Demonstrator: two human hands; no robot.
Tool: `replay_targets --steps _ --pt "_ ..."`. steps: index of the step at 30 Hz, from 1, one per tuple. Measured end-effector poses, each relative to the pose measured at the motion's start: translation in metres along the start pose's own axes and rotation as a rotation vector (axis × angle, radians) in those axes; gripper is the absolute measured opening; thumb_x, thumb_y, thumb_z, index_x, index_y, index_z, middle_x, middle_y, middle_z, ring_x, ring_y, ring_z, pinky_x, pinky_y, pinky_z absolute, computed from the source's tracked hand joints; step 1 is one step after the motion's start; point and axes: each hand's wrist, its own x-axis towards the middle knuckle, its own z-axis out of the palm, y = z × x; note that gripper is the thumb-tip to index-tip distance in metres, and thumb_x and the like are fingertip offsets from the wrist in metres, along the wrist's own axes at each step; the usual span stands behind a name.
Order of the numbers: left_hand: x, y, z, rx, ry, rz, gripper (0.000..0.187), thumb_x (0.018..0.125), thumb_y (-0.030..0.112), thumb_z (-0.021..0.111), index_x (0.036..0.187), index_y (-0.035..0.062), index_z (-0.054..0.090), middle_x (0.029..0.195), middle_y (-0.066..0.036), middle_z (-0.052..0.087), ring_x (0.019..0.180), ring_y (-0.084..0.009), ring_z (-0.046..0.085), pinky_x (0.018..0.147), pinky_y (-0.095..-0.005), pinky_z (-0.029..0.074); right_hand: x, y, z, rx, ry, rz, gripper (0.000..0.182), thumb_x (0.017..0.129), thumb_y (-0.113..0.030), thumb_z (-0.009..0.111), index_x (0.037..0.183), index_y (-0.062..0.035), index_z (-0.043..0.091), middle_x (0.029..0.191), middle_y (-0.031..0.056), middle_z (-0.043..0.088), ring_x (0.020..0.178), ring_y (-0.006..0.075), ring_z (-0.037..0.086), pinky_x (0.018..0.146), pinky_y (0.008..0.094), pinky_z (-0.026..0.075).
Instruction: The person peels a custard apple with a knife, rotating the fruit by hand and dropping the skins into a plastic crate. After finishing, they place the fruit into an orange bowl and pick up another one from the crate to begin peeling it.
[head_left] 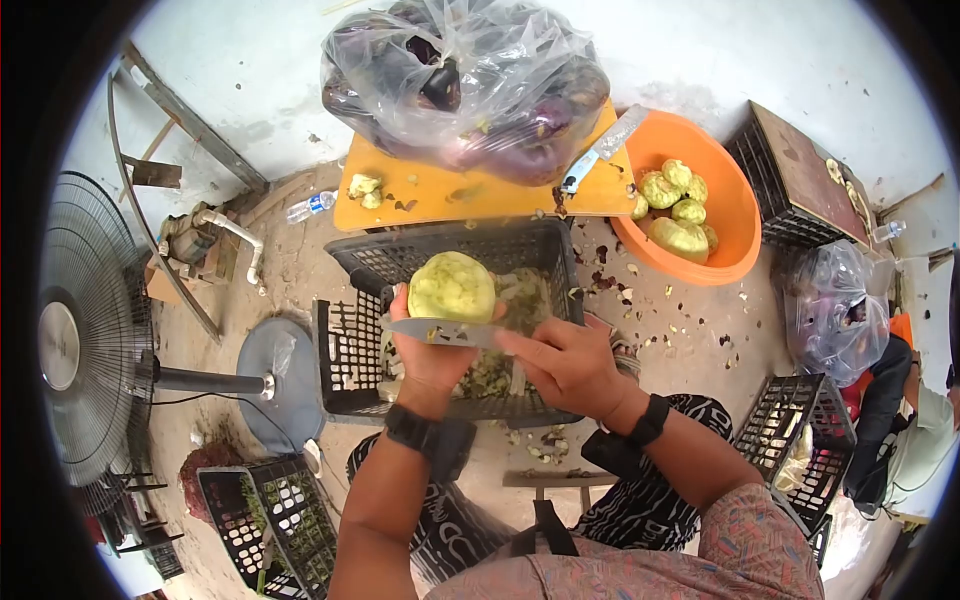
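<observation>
A round peeled eggplant [451, 287], pale yellow-green, rests in my left hand [432, 358], whose fingers wrap around it from below and behind. In my right hand [572, 366] is a knife [452, 333]; its broad blade lies across the near side of the eggplant, and my fist covers the handle. Beneath both hands stands a black plastic crate [350, 388] with pale peelings [487, 377] inside. Beyond it, a clear bag of purple eggplants [470, 95] sits on a yellow board [430, 205].
A second knife [603, 148] lies on the board's right side. An orange basin [735, 240] holds several peeled eggplants [680, 205]. A standing fan [75, 330] is at left, crates [290, 520] lower left and right. Another person's leg [880, 420] shows at far right.
</observation>
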Motion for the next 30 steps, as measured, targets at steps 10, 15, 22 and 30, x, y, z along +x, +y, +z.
replay_targets --steps 10,15,22,30 --pt "-0.009 0.001 0.004 -0.011 0.062 -0.049 0.070 0.092 0.063 0.029 0.135 0.0123 0.049 0.132 -0.023 0.053 0.109 -0.0366 0.057 0.089 -0.0495 0.050 -0.001 0.001 0.005 0.007 0.067 -0.002 0.045 0.077 -0.005 0.069 0.120 -0.0197 0.066 0.070 0.0029 0.052 0.055 0.0210 0.056 0.048 0.0332 0.046" --pt "-0.007 0.003 -0.006 -0.009 0.032 -0.058 0.070 0.091 0.064 0.030 0.134 0.0125 0.050 0.131 -0.023 0.053 0.112 -0.0357 0.056 0.089 -0.0486 0.050 0.001 0.000 0.005 0.000 0.056 0.010 0.044 0.078 -0.007 0.070 0.120 -0.0202 0.067 0.069 0.0031 0.051 0.053 0.0205 0.055 0.046 0.0323 0.045" --pt "-0.005 0.000 -0.007 0.026 0.106 -0.049 0.071 0.091 0.064 0.030 0.135 0.0118 0.050 0.131 -0.022 0.054 0.114 -0.0344 0.056 0.089 -0.0483 0.049 0.007 -0.004 0.007 0.004 0.051 0.018 0.042 0.079 -0.009 0.070 0.120 -0.0197 0.067 0.068 0.0032 0.051 0.052 0.0208 0.055 0.045 0.0327 0.045" --pt "-0.007 -0.006 -0.006 0.067 0.118 -0.042 0.073 0.090 0.066 0.031 0.134 0.0110 0.050 0.130 -0.018 0.056 0.114 -0.0337 0.057 0.090 -0.0474 0.047 0.011 -0.003 0.008 0.022 0.079 0.016 0.041 0.080 -0.010 0.069 0.119 -0.0201 0.068 0.068 0.0032 0.052 0.053 0.0215 0.055 0.046 0.0340 0.045"
